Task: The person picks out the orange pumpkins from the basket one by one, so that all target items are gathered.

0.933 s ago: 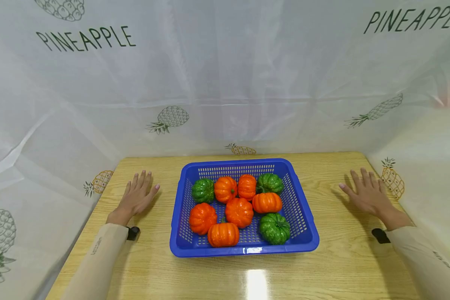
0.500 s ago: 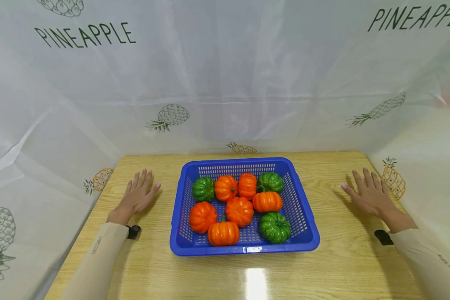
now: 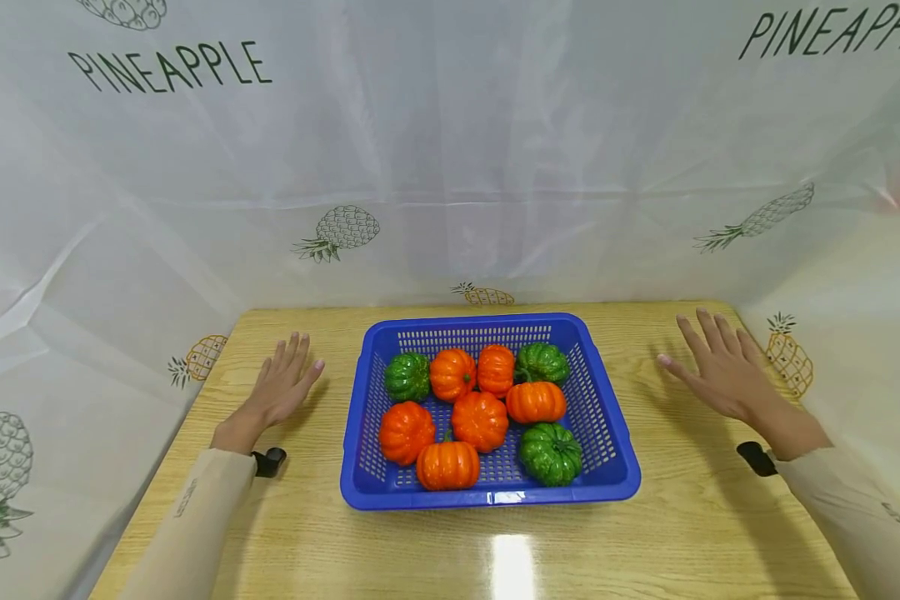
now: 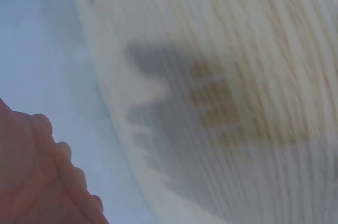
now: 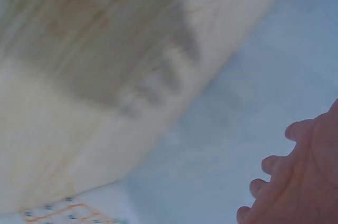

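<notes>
A blue plastic basket (image 3: 607, 442) with slotted walls stands mid-table, holding several small orange pumpkins (image 3: 480, 422) and three green ones, such as the ribbed green pumpkin (image 3: 551, 454) at its front right. To the left of the basket, my left hand (image 3: 273, 392) is held with its fingers straight and holds nothing. My right hand (image 3: 727, 375) is on the other side, fingers spread and thumb out, also holding nothing. Both hands cast shadows on the wood and are apart from the basket. Each wrist view shows part of a palm, the left palm (image 4: 37, 176) and the right palm (image 5: 306, 176).
The wooden table (image 3: 390, 558) has a bright glare spot near its front. A white curtain (image 3: 450, 150) printed with pineapples hangs behind it and along both sides. A black wrist strap piece (image 3: 270, 462) shows at the left cuff.
My right hand has moved slightly inward and away from me, its shadow now longer. The left hand has shifted only a little. Basket and pumpkins stay put.
</notes>
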A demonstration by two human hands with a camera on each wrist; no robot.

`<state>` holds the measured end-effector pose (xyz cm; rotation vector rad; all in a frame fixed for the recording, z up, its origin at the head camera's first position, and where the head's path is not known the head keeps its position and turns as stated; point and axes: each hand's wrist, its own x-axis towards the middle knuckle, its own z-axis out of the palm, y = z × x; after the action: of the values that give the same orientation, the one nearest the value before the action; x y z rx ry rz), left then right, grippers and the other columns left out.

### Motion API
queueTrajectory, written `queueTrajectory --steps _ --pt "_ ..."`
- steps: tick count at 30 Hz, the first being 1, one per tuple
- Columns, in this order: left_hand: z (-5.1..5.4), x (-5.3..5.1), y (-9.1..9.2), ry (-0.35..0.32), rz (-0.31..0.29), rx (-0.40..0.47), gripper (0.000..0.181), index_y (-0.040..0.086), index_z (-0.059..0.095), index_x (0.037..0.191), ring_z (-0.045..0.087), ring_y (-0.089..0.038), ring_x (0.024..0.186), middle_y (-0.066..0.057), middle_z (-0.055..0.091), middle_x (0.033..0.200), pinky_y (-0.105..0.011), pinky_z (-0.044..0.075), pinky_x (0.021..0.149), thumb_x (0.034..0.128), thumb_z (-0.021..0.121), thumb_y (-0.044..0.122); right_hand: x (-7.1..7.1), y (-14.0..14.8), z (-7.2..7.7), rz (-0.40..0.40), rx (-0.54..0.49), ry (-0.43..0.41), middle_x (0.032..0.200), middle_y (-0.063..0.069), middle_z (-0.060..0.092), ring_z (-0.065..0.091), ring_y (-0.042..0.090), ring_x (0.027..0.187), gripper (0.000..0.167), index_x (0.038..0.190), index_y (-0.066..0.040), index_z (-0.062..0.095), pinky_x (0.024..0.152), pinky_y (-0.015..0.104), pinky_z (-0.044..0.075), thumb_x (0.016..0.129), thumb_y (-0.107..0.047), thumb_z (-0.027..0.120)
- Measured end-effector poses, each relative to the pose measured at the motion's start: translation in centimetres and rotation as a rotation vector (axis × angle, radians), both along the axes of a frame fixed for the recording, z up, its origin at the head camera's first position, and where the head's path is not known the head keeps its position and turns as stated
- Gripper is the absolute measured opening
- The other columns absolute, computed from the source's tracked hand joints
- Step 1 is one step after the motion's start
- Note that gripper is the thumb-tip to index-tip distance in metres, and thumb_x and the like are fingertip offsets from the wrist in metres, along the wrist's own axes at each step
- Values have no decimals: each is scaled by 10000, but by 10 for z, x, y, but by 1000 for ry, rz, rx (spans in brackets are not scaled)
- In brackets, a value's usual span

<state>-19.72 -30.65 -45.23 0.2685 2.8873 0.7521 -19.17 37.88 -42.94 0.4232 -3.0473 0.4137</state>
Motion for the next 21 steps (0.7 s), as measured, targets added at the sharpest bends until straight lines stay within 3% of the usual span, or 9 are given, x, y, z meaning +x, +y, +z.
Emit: queueTrajectory --steps 8,15,18,21 --pt "15 4 13 -51 -34 158 837 -45 -75 1659 -149 -539 1566 -277 -150 1720 -740 -94 1229 1136 182 556 9 -43 26 81 59 42 1712 331 84 42 561 1573 843 1692 -18 149 1263 708 -41 1102 -510 495" --pt "34 14 22 -253 -80 393 747 63 -192 1659 -222 -492 1563 -212 -236 1720 -783 -79 1202 1159 178 478 21 -86 46 154 118 63 1708 302 179 139 535 1572 843 1686 -49 237 1291 664 6 1076 -549 534" --pt "42 19 27 -334 -83 431 745 138 -187 1673 -180 -477 1579 -168 -219 1735 -793 -21 1206 1156 205 506 27 -103 53 188 142 65 1708 293 198 149 522 1577 847 1678 -47 266 1297 653 25 1066 -559 548" --pt "49 24 34 -384 -91 456 756 165 -157 1684 -46 -496 1595 -147 -175 1751 -768 29 1229 1153 242 525 32 -120 58 219 161 66 1707 287 216 163 516 1577 839 1671 -46 290 1300 645 43 1062 -557 557"
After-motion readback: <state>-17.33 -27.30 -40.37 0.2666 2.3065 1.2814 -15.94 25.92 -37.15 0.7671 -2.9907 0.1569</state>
